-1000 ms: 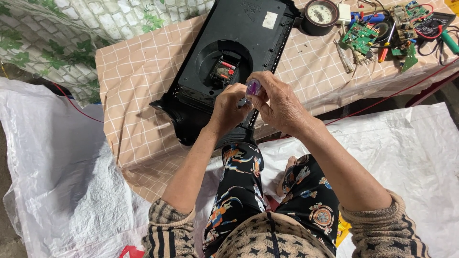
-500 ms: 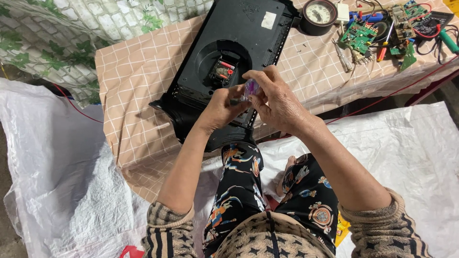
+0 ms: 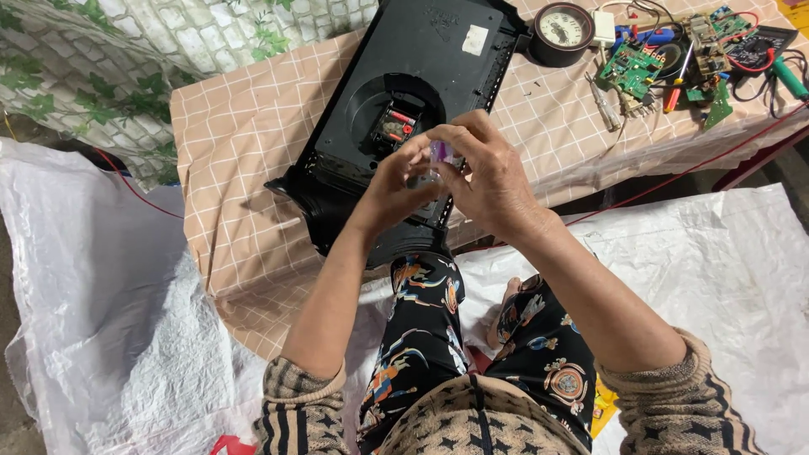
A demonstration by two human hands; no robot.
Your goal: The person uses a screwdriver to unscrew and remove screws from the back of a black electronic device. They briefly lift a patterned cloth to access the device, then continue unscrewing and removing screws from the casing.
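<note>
- Left hand [image 3: 396, 181], right hand [image 3: 484, 173] — both pinching a small purple piece [image 3: 440, 152], raised slightly since a second ago.
- Black appliance housing [image 3: 421, 93] — beneath, frame centre, untouched.

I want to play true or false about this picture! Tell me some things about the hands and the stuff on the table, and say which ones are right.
1. Both hands, the left hand and the right hand, are pinching a small purple thing together. True.
2. The big black casing lies on a blue striped cloth. False: it lies on a peach checked cloth.
3. A round dial gauge sits near the casing's top corner. True.
4. The green circuit boards lie inside the black casing. False: they lie apart from it, on the cloth to the right.
5. The hands are resting flat on the white plastic sheet. False: they are raised over the casing's near end.
</note>
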